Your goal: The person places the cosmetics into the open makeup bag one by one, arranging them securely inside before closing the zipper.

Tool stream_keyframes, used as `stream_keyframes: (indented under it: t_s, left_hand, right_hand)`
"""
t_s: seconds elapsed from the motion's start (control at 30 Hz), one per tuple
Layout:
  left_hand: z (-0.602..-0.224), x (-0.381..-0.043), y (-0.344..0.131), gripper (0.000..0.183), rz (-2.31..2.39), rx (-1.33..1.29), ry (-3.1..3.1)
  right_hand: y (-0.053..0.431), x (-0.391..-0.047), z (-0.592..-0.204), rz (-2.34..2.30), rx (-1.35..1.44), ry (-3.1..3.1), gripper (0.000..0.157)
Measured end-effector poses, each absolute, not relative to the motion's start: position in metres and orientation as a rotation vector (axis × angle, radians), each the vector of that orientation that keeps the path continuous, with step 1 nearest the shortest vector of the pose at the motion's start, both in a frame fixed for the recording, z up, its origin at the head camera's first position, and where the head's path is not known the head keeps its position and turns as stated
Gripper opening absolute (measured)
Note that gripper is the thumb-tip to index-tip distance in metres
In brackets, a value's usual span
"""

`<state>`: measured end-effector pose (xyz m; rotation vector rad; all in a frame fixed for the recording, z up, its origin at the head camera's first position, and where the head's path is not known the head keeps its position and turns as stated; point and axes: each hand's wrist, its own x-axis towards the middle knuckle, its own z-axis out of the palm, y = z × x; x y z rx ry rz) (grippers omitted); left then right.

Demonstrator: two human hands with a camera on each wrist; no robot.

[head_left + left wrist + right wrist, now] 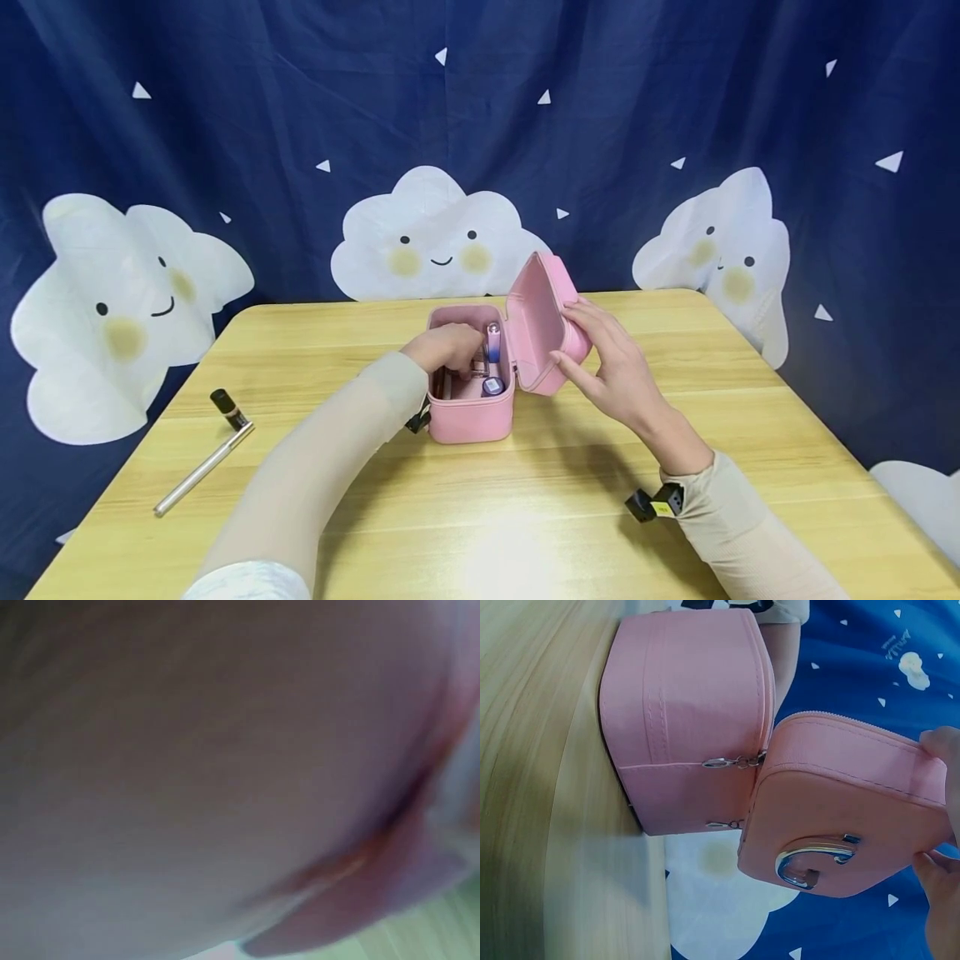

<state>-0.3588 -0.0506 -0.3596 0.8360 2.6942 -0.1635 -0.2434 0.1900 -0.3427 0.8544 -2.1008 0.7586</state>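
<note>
A pink cosmetic case stands open on the table, its lid swung to the right. My left hand reaches down inside, and its fingertips are partly hidden near a small rectangular item. Also in the case are a pink-and-blue tube and a round dark-capped item. My right hand holds the lid's outer edge between thumb and fingers. The right wrist view shows the lid's outside with a shiny handle. Blur and closeness hide the left fingers in the left wrist view.
On the table's left side lie a small black-capped bottle and a slim silver pen-like stick, close together. The wooden table ends at a dark blue curtain with cloud prints.
</note>
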Motion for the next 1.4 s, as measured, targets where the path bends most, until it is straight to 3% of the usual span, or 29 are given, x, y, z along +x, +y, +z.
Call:
stream_keyframes:
  t_s: [0.1,0.3,0.5,0.8,1.1,1.23,1.4]
  left_hand:
    - [-0.363,-0.359,-0.05,0.027,-0.184,0.843,2.753]
    - [-0.366,-0.357,-0.049,0.051,-0.244,0.859,2.826]
    - [-0.36,-0.352,-0.051,0.053,-0.352,0.81,2.849]
    - [-0.362,-0.347,-0.054,0.049,-0.552,0.771,2.841]
    - [-0.362,-0.347,-0.054,0.015,-0.525,0.712,2.805]
    - [-0.358,-0.349,-0.055,0.014,-0.461,0.739,2.758]
    - [-0.349,-0.351,-0.056,0.027,-0.349,0.773,2.631]
  right_hand:
    - [0.19,-0.243,-0.342,0.758,0.852,-2.102,0.062]
    - [0.191,-0.243,-0.343,0.77,0.856,-2.099,0.055]
    - [0.191,-0.242,-0.344,0.779,0.857,-2.074,0.053]
    - [0.191,-0.242,-0.343,0.766,0.856,-2.089,0.057]
    - [0.19,-0.243,-0.343,0.756,0.863,-2.095,0.057]
    - [0.189,-0.243,-0.343,0.759,0.856,-2.099,0.057]
    - [0.189,-0.243,-0.344,0.765,0.857,-2.09,0.055]
